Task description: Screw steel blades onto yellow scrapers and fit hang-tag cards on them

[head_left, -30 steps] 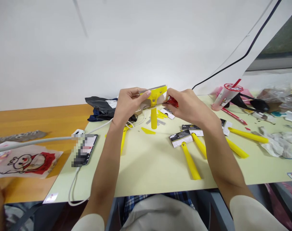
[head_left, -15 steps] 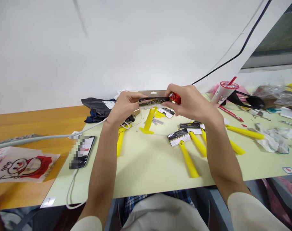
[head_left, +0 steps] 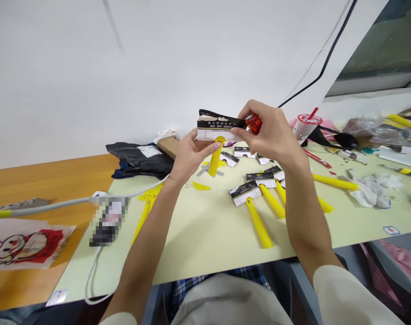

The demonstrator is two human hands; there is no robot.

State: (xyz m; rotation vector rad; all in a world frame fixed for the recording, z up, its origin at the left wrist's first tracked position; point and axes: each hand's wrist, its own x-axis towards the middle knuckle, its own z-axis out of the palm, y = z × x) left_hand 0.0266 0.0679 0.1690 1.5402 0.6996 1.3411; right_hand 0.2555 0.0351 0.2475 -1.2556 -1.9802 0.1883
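Left grip (head_left: 187, 157) is pinching a yellow plastic handle (head_left: 213, 164), right grip (head_left: 269, 131) has its black-and-white cardboard sleeve (head_left: 214, 131) plus some shiny red thing (head_left: 254, 123). Handle's basically between both grips, above the pale worktop (head_left: 198, 234).

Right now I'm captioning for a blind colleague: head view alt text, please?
Left hand and right hand hold a yellow-handled tool topped by a black-and-white card; the right also holds a red object. Similar carded tools lie on the pale table.
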